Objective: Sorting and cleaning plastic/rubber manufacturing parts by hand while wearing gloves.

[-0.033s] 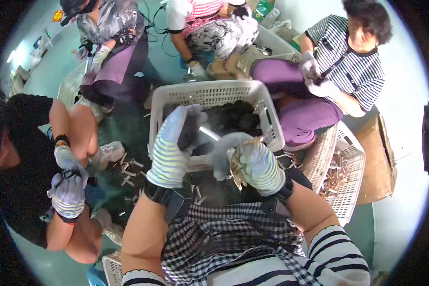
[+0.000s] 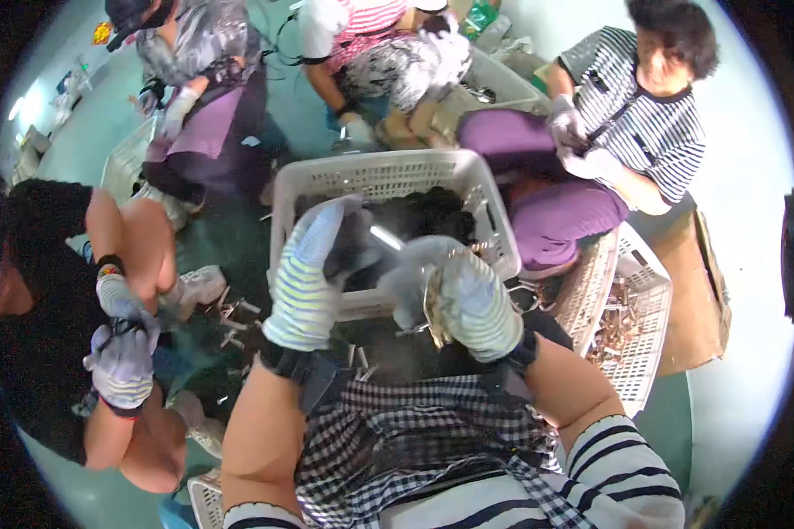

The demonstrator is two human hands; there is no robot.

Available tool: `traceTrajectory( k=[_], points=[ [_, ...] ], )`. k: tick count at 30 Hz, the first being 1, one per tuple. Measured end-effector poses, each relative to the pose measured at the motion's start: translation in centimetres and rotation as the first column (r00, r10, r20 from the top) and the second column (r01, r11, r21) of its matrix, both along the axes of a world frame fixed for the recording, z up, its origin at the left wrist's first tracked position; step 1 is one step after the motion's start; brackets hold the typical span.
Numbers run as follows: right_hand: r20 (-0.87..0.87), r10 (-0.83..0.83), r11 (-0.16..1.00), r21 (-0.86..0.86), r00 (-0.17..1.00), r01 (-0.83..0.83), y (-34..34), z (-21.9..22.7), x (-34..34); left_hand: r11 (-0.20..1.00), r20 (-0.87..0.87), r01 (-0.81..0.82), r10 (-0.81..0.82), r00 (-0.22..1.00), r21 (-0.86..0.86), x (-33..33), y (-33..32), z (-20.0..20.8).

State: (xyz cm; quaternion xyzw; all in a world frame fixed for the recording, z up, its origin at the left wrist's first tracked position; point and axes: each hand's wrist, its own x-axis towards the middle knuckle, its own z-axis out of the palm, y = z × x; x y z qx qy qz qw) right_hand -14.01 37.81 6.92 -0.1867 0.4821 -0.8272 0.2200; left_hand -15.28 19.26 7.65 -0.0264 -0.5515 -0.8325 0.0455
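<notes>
Both my hands wear grey-white gloves with yellow-green striped cuffs, raised over the near side of a white plastic crate point(image 2: 388, 161) holding dark, soft-looking stuff point(image 2: 437, 214). My left hand point(image 2: 313, 273) is upright on the left, its grey fingertips bent inward and blurred. By these fingertips a short white rod point(image 2: 386, 238) slants toward the right hand; the fingers seem closed on it. My right hand point(image 2: 468, 295) is curled around several brownish metal pieces point(image 2: 434, 309), whose edges show at the palm's left side. Its own grey fingertips are smeared, and what they pinch is hidden.
Small white and brownish pieces point(image 2: 234, 319) lie on the dark floor to the left. A white basket point(image 2: 648, 304) of brownish metal parts stands at right beside a cardboard box point(image 2: 692, 300). Several gloved people sit around the crate, one close on the left point(image 2: 40, 317).
The whole view has shifted slightly left. My right hand has turned a little, and the metal pieces in it look more gathered. The rod still lies between both hands.
</notes>
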Motion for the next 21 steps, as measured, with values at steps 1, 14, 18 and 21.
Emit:
traceTrajectory(
  k=[1, 14, 18, 21],
  points=[
    [0.036, -0.097, 0.993, -0.064, 0.995, 0.099, -0.2, 0.0, -0.2, 0.990, 0.144, 0.071, -0.089, 0.986, 0.124, -0.5, -0.6, 0.1],
    [-0.793, -0.331, 0.737, 0.121, 0.512, 0.665, -2.0, -1.3, -2.0, 0.985, 0.100, 0.174, -0.174, 0.980, 0.012, 0.3, 0.9, -0.7],
    [-0.777, -0.025, 0.569, 0.506, 0.629, 0.648, 0.4, 0.2, -2.3, 0.985, 0.085, 0.097, -0.086, 0.993, -0.143, -0.2, 0.0, -0.1],
    [-0.818, 0.060, 0.466, 0.530, 0.573, 0.709, 1.4, 0.2, -3.3, 0.960, 0.152, 0.116, -0.079, 0.985, -0.254, -0.1, -0.3, 0.2]
  ],
)
